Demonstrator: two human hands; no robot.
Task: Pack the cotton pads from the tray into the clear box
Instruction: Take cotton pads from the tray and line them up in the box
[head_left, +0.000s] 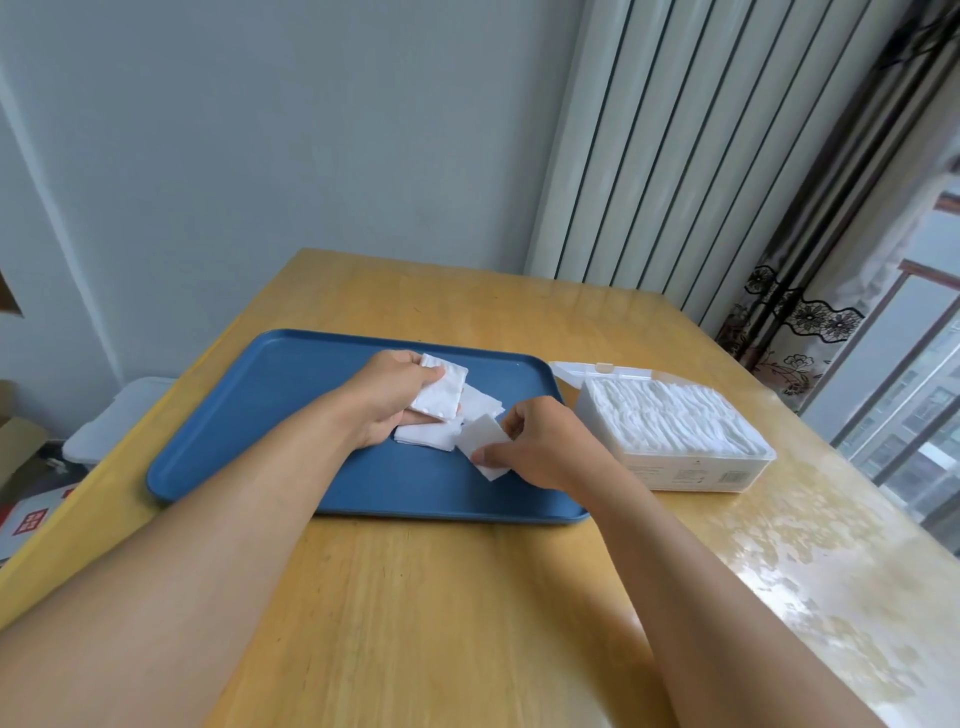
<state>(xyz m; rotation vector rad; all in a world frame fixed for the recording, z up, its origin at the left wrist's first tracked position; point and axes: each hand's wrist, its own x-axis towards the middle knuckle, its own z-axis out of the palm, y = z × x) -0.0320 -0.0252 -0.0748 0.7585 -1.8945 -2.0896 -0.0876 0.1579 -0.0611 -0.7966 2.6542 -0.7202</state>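
A blue tray (270, 415) lies on the wooden table, with a few white cotton pads (480, 402) loose on its right half. My left hand (387, 397) holds a small stack of pads (440, 391) above the tray, thumb on top. My right hand (540, 441) pinches a single pad (480, 441) just above the tray, near the loose ones. To the right of the tray stands the clear box (691, 467), lid open at the back, filled with rows of white pads.
The wooden table (467, 597) reaches to a wall at the back. A white radiator (675, 156) and a patterned curtain (795, 312) stand behind the box. The table's right edge runs along a window. Cardboard boxes sit on the floor at left.
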